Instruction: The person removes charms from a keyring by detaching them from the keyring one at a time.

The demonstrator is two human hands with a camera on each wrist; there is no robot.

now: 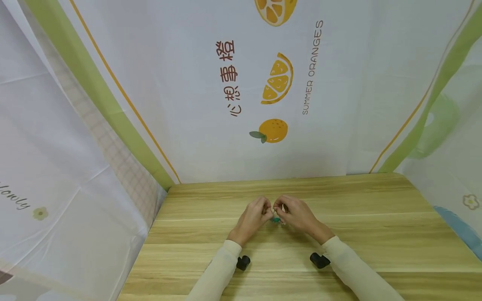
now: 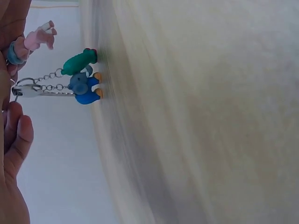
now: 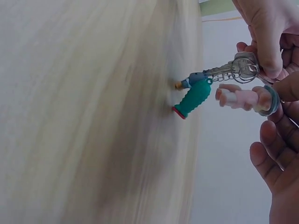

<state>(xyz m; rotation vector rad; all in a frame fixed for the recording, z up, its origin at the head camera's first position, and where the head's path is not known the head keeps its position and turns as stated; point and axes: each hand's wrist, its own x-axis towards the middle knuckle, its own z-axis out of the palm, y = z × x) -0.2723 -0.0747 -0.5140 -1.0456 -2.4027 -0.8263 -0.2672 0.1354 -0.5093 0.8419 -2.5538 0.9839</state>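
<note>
Close together over the wooden table, my left hand and right hand hold parts of a bunch of keychain charms. My left hand's fingers pinch the metal rings at the top of the bunch. In my right hand's fingertips is a small pink doll charm with a teal band. From the rings, thin chains lead down to a green ridged charm with a red end and a blue animal figure with orange feet. A flat silver piece hangs beside them. Both charms dangle close over the tabletop.
The wood-grain table stretches out around both hands. Behind it hangs a white cloth printed with oranges, and more cloth drapes at the sides. Black wrist mounts stick out near both sleeves.
</note>
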